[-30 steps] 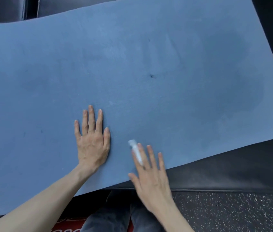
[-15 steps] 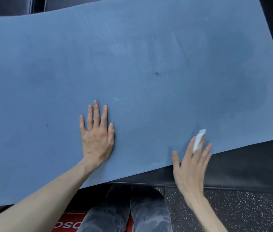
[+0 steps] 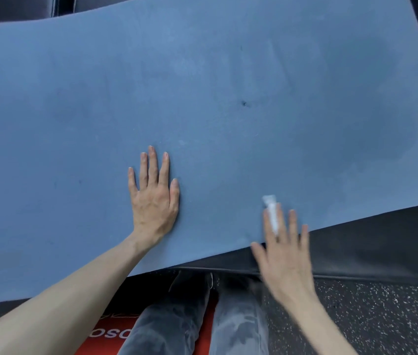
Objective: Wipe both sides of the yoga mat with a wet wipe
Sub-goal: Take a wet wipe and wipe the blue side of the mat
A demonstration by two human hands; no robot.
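The blue yoga mat [image 3: 202,111] lies spread over a black padded bench [image 3: 382,247]. The left hand [image 3: 154,198] presses flat on the mat, fingers straight and slightly spread. At the mat's near edge, the right hand [image 3: 283,254], blurred, holds the white wet wipe [image 3: 271,211] under straight, spread fingers.

The mat [image 3: 202,98] is a dull slate blue, mottled with fainter pale patches and one small dark speck near its middle; a darker, damp-looking blue shade spreads over its right part. The wipe [image 3: 271,212] is white. The pad [image 3: 382,242] under the mat is glossy black. The floor [image 3: 382,316] is black, flecked with white specks. The trousers [image 3: 172,326] are washed-out grey. A red patch [image 3: 105,334] bears white letters
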